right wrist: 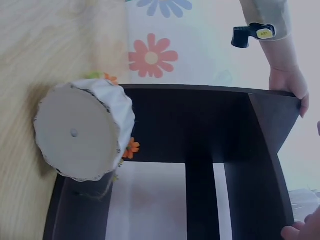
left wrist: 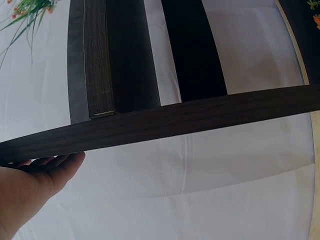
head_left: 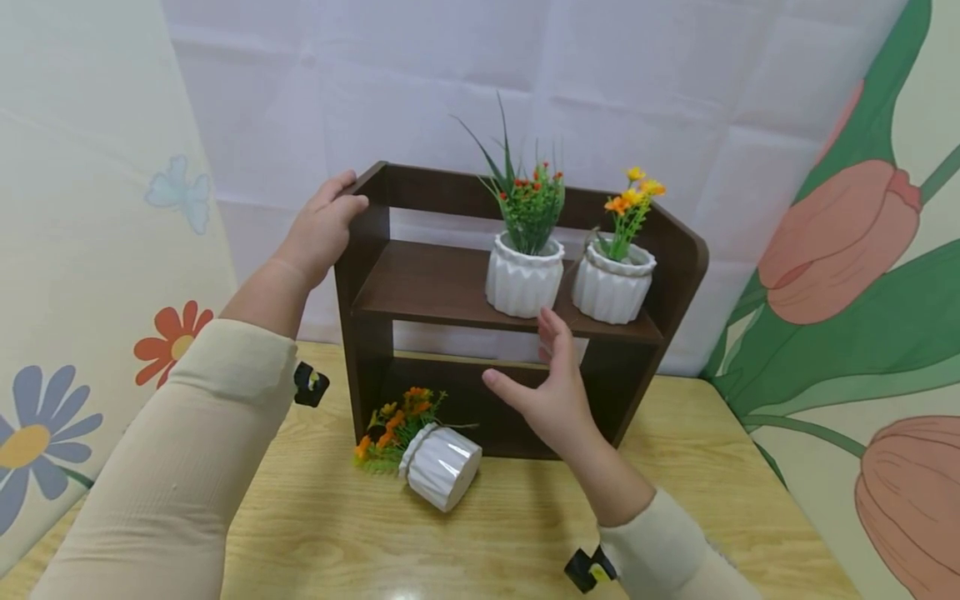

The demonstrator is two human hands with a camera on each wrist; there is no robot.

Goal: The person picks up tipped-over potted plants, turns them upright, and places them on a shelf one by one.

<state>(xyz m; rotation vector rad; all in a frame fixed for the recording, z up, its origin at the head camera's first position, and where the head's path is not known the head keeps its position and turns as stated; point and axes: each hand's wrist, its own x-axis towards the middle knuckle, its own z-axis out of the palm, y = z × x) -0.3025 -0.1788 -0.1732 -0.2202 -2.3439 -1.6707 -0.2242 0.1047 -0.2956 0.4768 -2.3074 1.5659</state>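
Observation:
A dark brown two-tier wooden shelf (head_left: 427, 279) stands on the table. My left hand (head_left: 318, 229) grips the top of its left side panel (left wrist: 165, 122), thumb over the front edge. My right hand (head_left: 555, 392) is in front of the middle board, thumb spread from the fingers, holding nothing. Its fingertips are by the board's front edge, below a white pot with grass and red flowers (head_left: 525, 279). Right of that pot is a white pot with yellow-orange flowers (head_left: 613, 287). A third white pot (head_left: 442, 467), with orange flowers, lies on its side before the shelf.
The wooden table (head_left: 360, 542) extends in front of the shelf and to both sides. A white cloth (head_left: 420, 50) hangs behind. Flower-patterned panels (head_left: 840, 250) flank both sides. The fallen pot's base (right wrist: 75, 132) faces the right wrist camera.

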